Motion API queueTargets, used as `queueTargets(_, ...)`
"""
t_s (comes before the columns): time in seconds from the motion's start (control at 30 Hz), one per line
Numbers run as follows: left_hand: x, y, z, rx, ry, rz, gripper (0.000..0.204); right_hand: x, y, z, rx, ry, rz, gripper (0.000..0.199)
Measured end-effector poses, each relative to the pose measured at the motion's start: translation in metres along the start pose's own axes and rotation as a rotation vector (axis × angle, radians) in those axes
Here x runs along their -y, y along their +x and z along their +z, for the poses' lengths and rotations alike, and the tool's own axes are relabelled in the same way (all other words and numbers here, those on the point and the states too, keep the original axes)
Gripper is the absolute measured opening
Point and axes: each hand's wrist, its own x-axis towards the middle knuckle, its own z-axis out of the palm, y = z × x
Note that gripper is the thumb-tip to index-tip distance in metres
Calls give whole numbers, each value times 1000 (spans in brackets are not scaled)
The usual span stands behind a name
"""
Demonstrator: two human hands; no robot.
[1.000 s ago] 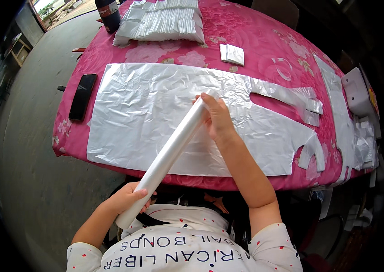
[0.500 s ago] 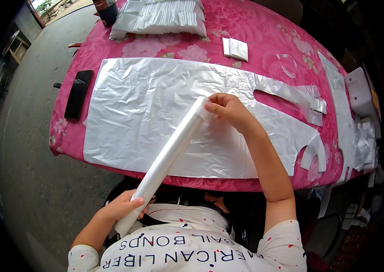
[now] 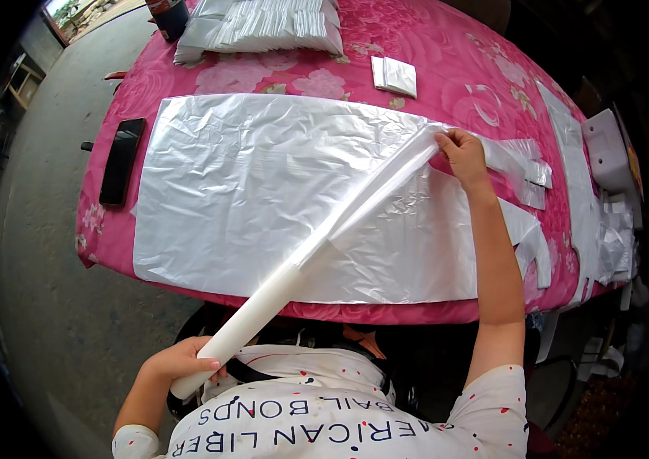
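A long white tube, apparently rolled thin plastic film (image 3: pixel 256 306), slants from my lap over the table edge. My left hand (image 3: pixel 190 359) is wrapped round its lower end. The right hand (image 3: pixel 462 157) pinches the far end of a gathered length of film (image 3: pixel 378 187) that stretches up and right from the tube's upper end. Beneath it, a translucent white plastic sheet (image 3: pixel 217 176) lies flat and crinkled, with apron-like cut-outs and strips at its right side. Part of that sheet is hidden by the drawn-out film and my right forearm.
A pink floral tablecloth (image 3: pixel 447 46) covers the table. At the left lies a black phone (image 3: pixel 122 162); at the back stand a pile of folded white plastic (image 3: pixel 271 29) and a dark bottle (image 3: pixel 168 19). A small folded packet (image 3: pixel 397 78) lies behind the sheet. A white box (image 3: pixel 614 157) is at right.
My right hand has moved up and right, drawing film out of the tube's upper end into a long gathered strip. The left hand and tube have shifted slightly down and left.
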Motion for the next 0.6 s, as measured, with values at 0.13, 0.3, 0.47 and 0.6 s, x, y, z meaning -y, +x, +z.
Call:
queueTargets(0.13, -5, -11, -18, 93, 135, -66, 48, -17, 11, -45, -132, -82, 24, 16)
queueTargets(0.3, -65, -7, -14, 91, 747, -19, 43, -10, 10, -15, -3, 70, -39, 16)
queueTargets(0.47, -149, 30, 30, -158, 1337, 483, 43, 33, -2, 44, 193, 144, -11, 16)
queueTargets(0.6, -170, 74, 57, -432, 1641, 879, 38, 45, 3, 78, 321, 147, -31, 16)
